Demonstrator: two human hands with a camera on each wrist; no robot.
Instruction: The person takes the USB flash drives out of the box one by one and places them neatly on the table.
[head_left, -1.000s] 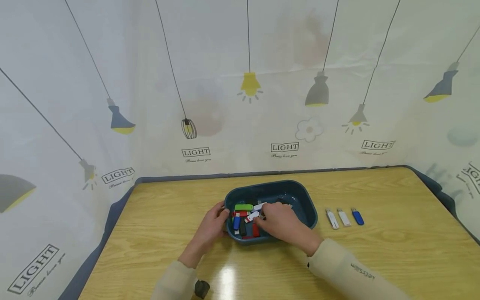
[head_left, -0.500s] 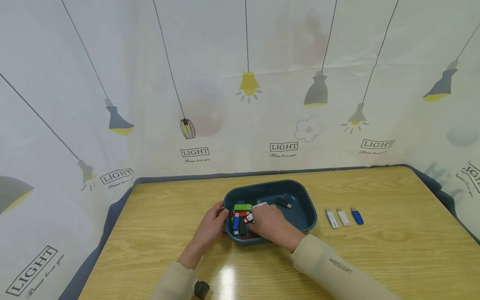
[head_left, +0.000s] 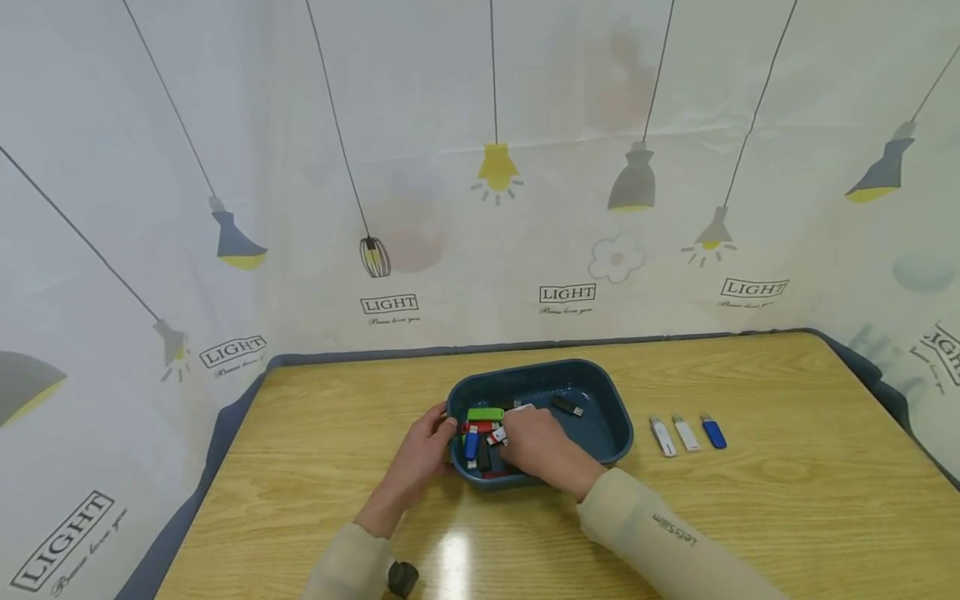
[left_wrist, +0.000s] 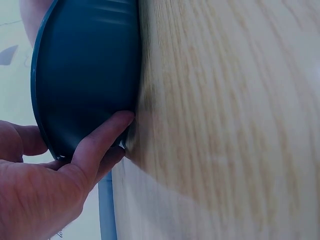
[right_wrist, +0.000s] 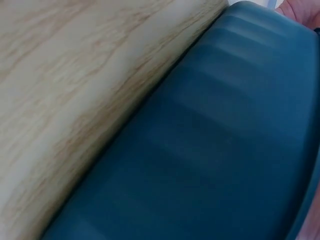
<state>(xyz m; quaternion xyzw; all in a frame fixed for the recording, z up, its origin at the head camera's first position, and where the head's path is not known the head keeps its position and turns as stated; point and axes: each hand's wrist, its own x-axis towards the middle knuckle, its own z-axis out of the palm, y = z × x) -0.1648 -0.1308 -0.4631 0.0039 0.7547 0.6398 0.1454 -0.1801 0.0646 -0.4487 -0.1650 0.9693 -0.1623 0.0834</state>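
Note:
A dark blue plastic basin (head_left: 618, 421) stands on the table, with several USB sticks heaped at its left end. Among them show a green stick (head_left: 486, 413), a blue stick (head_left: 471, 443) and a white-and-red stick (head_left: 497, 435). My left hand (head_left: 422, 450) grips the basin's left end, thumb at the rim; in the left wrist view its fingers (left_wrist: 102, 140) lie against the outer wall. Over the heap, my right hand (head_left: 542, 443) reaches into the basin. Its fingertips are hidden, and the right wrist view shows mostly the basin's outer wall (right_wrist: 200, 140).
Right of the basin, a silver-white USB stick (head_left: 663, 437), a white one (head_left: 686, 434) and a blue one (head_left: 714, 432) lie in a row on the wooden table (head_left: 810, 467). A black stick (head_left: 567, 406) lies apart inside the basin. A printed curtain (head_left: 450, 208) hangs behind.
My right hand has moved left and deeper into the basin, uncovering the black stick on the right and covering a red one. The left hand stays on the basin.

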